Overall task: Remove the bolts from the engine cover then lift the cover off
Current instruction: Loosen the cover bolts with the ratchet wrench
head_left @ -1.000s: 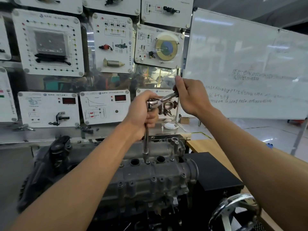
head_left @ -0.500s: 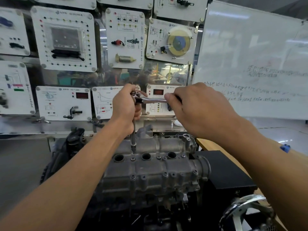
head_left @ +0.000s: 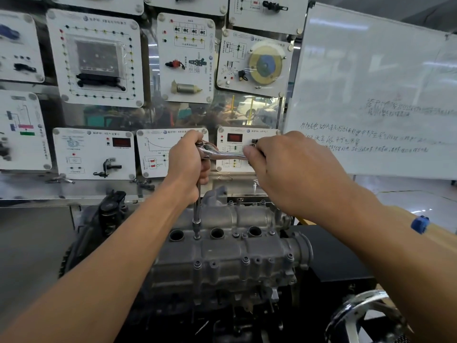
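Observation:
The grey cast engine cover [head_left: 230, 258] lies across the middle of the view, with three round plug holes along its top and several bolts [head_left: 246, 260] along its front face. A chrome ratchet wrench [head_left: 223, 154] with a long extension [head_left: 197, 214] stands upright, its socket seated on a bolt between the left two holes. My left hand [head_left: 190, 164] grips the ratchet head and the top of the extension. My right hand [head_left: 291, 169] grips the ratchet handle, which points to the right.
A training board with white sensor panels [head_left: 95, 58] stands right behind the engine. A whiteboard [head_left: 371, 95] leans at the right. A chrome handwheel [head_left: 363, 315] sits at the lower right, and a black box [head_left: 331, 253] stands beside the engine's right end.
My right hand has swung the ratchet handle round toward me, from pointing up and back to pointing right. The socket stays on the same bolt. The camera has moved closer.

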Demonstrator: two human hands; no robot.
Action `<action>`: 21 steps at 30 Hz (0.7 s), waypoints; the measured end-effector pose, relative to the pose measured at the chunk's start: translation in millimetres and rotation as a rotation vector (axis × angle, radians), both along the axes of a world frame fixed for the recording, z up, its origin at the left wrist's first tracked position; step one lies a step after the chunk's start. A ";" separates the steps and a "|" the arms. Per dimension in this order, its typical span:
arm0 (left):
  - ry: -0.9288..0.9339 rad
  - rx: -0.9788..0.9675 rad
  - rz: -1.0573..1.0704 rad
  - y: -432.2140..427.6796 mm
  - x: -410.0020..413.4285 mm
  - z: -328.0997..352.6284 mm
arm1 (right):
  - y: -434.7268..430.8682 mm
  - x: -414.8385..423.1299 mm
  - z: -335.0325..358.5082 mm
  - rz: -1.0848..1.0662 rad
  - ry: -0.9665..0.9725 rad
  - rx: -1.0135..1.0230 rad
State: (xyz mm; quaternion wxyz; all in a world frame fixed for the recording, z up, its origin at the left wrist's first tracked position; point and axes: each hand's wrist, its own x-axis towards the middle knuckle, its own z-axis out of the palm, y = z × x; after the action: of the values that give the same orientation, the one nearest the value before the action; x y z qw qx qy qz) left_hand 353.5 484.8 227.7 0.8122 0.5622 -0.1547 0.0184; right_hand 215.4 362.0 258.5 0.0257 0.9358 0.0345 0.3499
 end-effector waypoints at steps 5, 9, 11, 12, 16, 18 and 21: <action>0.001 0.002 -0.028 -0.2 0.9 1.2 | 11.3 -15.2 1.7 0.008 0.066 -0.015; 0.036 0.009 -0.021 -4.5 0.3 1.7 | 24.0 -26.8 3.7 0.064 0.150 -0.024; 0.052 0.011 -0.023 -6.4 -0.7 1.7 | 29.0 -30.9 4.6 0.077 0.180 -0.023; 0.057 0.006 -0.021 -6.7 -1.1 1.6 | 30.5 -32.1 5.1 0.073 0.190 -0.026; 0.074 -0.038 0.038 -7.2 -2.5 0.2 | 32.6 -34.6 6.7 0.064 0.219 -0.019; 0.071 -0.059 0.082 -8.1 -1.9 -0.4 | 34.1 -34.9 7.1 0.065 0.220 -0.017; 0.075 -0.091 0.130 -7.2 -1.2 -0.3 | 31.4 -31.3 10.3 0.061 0.190 -0.011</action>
State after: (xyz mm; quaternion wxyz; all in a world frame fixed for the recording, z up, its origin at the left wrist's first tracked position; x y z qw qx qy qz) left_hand 352.3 477.6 227.4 0.8392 0.5339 -0.0864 0.0572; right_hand 184.1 393.5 268.7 0.0170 0.9632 0.0671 0.2599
